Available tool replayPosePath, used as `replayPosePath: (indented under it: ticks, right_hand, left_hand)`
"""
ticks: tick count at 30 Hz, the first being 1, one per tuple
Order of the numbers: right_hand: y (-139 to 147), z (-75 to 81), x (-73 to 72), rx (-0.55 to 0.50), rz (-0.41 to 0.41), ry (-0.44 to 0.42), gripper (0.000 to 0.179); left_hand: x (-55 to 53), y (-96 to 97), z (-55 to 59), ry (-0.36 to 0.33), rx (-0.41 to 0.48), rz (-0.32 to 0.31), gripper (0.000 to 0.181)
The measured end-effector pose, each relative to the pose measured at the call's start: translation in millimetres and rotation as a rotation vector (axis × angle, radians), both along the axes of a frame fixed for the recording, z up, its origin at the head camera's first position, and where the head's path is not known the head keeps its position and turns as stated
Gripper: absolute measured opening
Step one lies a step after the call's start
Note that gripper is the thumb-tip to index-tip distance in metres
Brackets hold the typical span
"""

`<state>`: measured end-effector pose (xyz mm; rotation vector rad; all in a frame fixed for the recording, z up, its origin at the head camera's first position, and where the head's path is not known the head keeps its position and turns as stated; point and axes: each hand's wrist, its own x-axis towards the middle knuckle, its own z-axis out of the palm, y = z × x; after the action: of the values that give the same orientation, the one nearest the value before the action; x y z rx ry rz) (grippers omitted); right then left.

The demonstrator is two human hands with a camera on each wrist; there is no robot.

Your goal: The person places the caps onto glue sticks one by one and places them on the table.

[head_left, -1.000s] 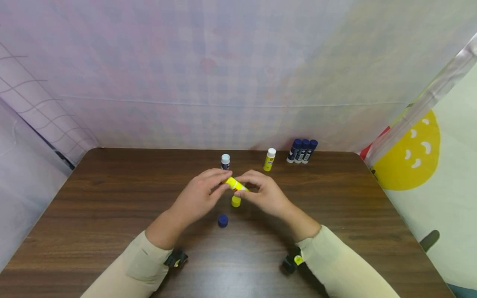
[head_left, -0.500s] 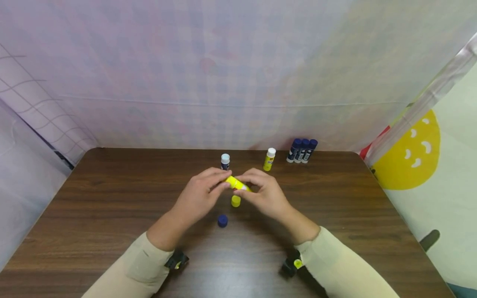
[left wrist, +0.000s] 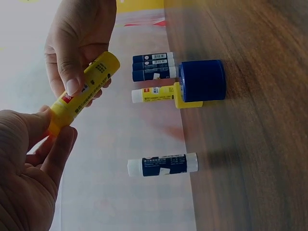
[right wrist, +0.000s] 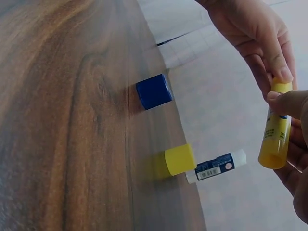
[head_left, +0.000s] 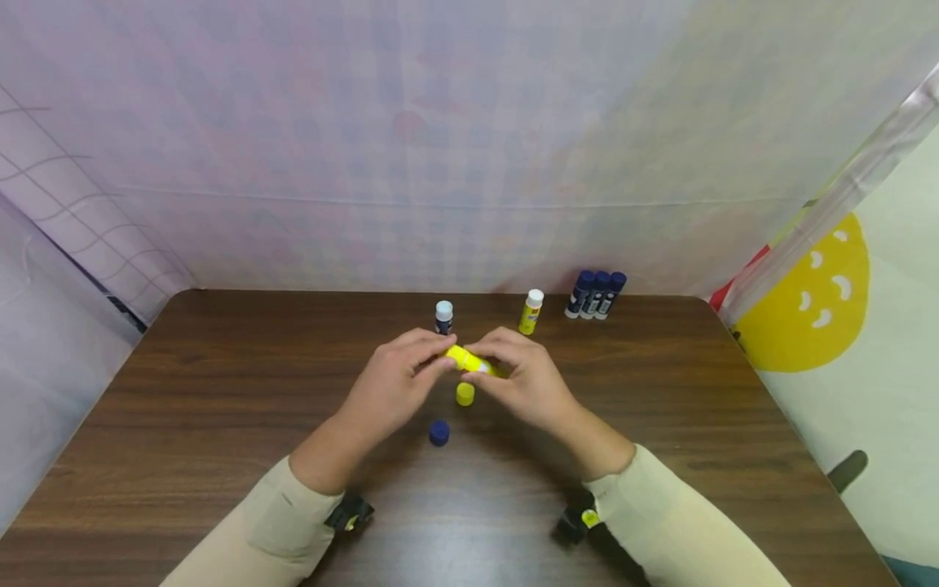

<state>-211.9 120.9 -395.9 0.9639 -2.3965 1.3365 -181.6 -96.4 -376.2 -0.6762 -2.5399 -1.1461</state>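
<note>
Both hands hold one yellow glue stick (head_left: pixel 460 356) tilted above the table. My left hand (head_left: pixel 394 377) pinches its left end between thumb and fingers. My right hand (head_left: pixel 530 381) grips the body, the thumb across the label in the left wrist view. The stick's far end (right wrist: pixel 273 160) shows a hollow orange-yellow face in the right wrist view. Below the hands, a yellow cap (head_left: pixel 465 395) stands on the table, and a dark blue cap (head_left: pixel 439 434) sits nearer to me.
Behind the hands stands a navy glue stick (head_left: pixel 443 314) with a white top. Farther right is an upright yellow glue stick (head_left: pixel 531 313) with a white top. Three navy glue sticks (head_left: pixel 596 295) stand together near the back edge of the brown table (head_left: pixel 220 391), before a curtain.
The held glue stick has turned slightly, its red label mark slipping from sight, and a bit more of its right end shows past the right thumb. Both hands stay almost in place.
</note>
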Motion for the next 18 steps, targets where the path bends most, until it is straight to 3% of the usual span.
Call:
replayPosePath:
  ticks: [18]
  right_hand:
    - [5.0, 4.6, -0.7, 0.049, 0.006, -0.059, 0.033]
  left_hand:
    - [2.2, 1.8, 4.0, -0.053, 0.029, 0.003, 0.035]
